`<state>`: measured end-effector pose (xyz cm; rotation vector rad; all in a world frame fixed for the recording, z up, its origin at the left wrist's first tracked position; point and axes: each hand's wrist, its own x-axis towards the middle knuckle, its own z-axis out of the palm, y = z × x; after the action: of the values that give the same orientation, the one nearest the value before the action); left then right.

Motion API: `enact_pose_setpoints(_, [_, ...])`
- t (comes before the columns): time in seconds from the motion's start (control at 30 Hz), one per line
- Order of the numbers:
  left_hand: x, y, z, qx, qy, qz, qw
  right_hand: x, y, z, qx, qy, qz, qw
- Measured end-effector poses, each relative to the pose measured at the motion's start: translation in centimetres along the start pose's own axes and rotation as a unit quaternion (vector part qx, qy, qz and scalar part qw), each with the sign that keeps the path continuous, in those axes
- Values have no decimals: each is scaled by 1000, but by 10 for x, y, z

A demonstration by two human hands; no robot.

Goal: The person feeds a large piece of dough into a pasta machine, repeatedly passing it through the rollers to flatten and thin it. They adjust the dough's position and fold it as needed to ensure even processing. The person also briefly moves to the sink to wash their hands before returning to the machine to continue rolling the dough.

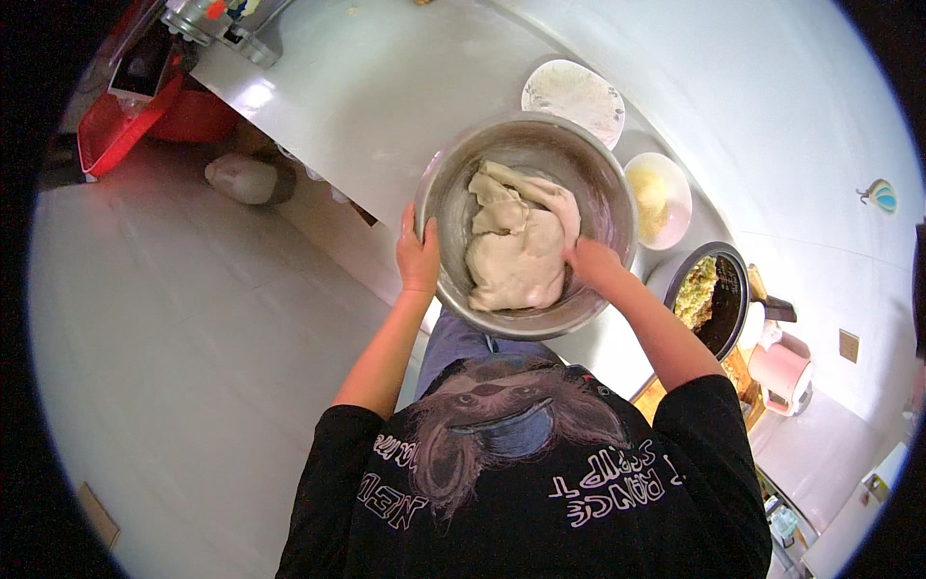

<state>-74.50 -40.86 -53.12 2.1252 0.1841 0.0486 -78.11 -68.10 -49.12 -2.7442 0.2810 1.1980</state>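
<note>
A large metal mixing bowl (446, 279) is before me, tilted slightly, with a mass of pale dough (517, 260) inside. One long strip of the dough lies folded over its upper right side. My left hand (418, 253) grips the bowl's left rim, thumb on the inner side and fingers outside. Inside the bowl at the right, my right hand (595, 262) is closed against the dough's edge; its fingertips are partly hidden, and the dough seems pinched in them.
Beyond the bowl stand a floured plate (571, 94) and a white bowl with yellow powder (651, 199). To the right are a dark pot (734, 311) holding chopped food and a pink kettle-like container (780, 373). A metal clamp-like device (210, 29) and red basket (119, 137) are at upper left.
</note>
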Motion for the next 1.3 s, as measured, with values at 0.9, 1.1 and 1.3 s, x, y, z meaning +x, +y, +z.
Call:
enact_pose_setpoints(0.9, [5,43,53,277,-221,313,881,67,3,12,52,349,-167,921])
enact_pose_setpoints(1.1, [2,25,88,292,-280,335,851,74,-9,17,-54,408,-155,898])
enact_pose_setpoints(1.3, [11,33,87,351,-314,329,818,74,-16,3,-21,367,-104,924])
